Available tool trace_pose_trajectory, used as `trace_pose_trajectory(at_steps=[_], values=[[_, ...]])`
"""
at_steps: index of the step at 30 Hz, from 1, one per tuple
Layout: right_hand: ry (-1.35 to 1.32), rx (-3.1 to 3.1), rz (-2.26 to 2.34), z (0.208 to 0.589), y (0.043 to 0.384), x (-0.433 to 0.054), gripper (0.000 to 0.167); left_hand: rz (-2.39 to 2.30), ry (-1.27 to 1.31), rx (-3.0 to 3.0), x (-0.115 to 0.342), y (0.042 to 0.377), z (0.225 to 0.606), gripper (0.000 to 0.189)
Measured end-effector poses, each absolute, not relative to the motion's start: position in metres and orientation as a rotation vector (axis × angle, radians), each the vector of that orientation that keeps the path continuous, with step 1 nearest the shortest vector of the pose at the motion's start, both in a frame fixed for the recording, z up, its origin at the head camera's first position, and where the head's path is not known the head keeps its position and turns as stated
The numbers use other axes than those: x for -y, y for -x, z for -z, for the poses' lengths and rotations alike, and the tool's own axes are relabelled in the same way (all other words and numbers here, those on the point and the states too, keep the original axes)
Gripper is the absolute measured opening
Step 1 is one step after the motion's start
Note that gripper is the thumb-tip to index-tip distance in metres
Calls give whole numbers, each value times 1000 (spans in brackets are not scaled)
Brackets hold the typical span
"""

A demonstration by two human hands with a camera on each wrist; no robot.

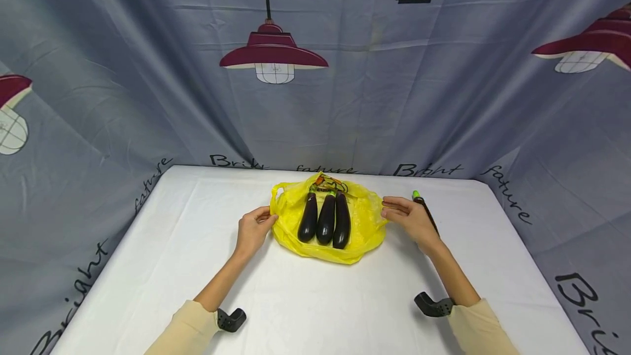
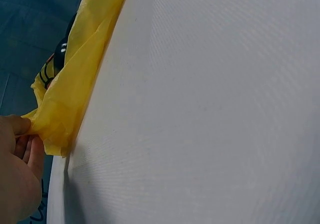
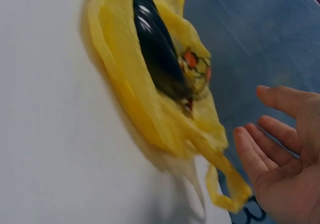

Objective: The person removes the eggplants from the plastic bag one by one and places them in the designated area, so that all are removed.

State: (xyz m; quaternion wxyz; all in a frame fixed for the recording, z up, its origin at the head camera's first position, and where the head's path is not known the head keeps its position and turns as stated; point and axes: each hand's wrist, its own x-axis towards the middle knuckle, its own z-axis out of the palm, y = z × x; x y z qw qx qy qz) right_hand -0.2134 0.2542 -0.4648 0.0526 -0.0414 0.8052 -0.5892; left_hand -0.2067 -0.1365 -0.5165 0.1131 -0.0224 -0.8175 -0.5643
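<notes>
Three dark purple eggplants (image 1: 326, 219) lie side by side in an opened yellow plastic bag (image 1: 367, 223), stems toward the far side. At the bag's left edge, my left hand (image 1: 253, 232) pinches the thin plastic between thumb and fingers; the left wrist view shows the gathered film in the grip. My right hand (image 1: 411, 221) is by the bag's right edge, fingers extended. In the right wrist view that hand (image 3: 282, 149) is apart from the bag's loose handle (image 3: 232, 194), with nothing in its palm.
A slim dark object with a bright green end (image 1: 417, 195) lies just beyond my right hand, partly hidden by it. A white-covered table (image 1: 315, 305) lies under everything. Behind it hangs a grey-blue curtain (image 1: 355, 114) printed with lamps and lettering.
</notes>
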Motion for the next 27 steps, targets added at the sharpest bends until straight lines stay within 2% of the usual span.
trace_pose_trajectory(at_steps=[10,27], values=[[211,-2301,1862,482,228,-213,53,1636,68,2412,136,207,514,23],[119,-2412,1622,499,240,-180,60,1632,80,2408,137,206,514,23]])
